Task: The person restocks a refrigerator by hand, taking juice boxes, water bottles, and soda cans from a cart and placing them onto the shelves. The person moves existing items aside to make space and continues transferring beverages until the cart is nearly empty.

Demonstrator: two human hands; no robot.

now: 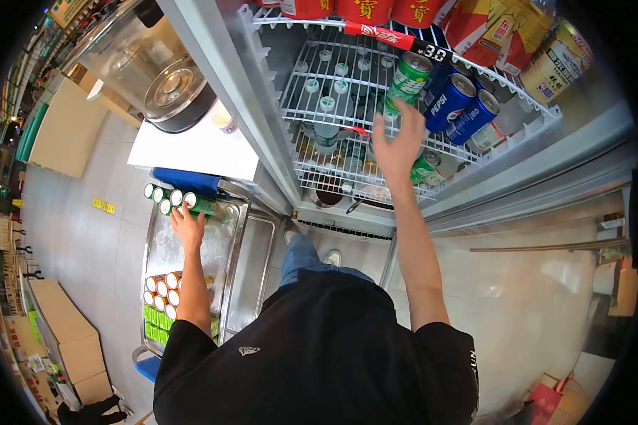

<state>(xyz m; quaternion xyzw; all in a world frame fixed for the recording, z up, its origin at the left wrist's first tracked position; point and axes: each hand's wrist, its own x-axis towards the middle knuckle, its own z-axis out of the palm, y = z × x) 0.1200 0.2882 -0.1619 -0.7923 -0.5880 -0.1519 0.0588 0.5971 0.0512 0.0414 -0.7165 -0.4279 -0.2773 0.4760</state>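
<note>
My right hand (400,142) reaches over the wire shelf of the fridge, fingers apart and holding nothing, just below a green can (408,81). To the right of that can stand blue Pepsi cans (450,103). My left hand (188,225) is over the metal cart (223,290), its fingers spread against a group of green cans (202,205) lying on their sides. Lower on the cart are orange-and-white cans (166,292) and green cartons (156,322).
Red cans (365,10) line the upper fridge shelf. Bottles with white caps (326,131) stand lower down. A white counter (191,150) holds a clear dispenser (170,92). Cardboard boxes (64,326) sit at the left, and the fridge door edge (532,184) is at the right.
</note>
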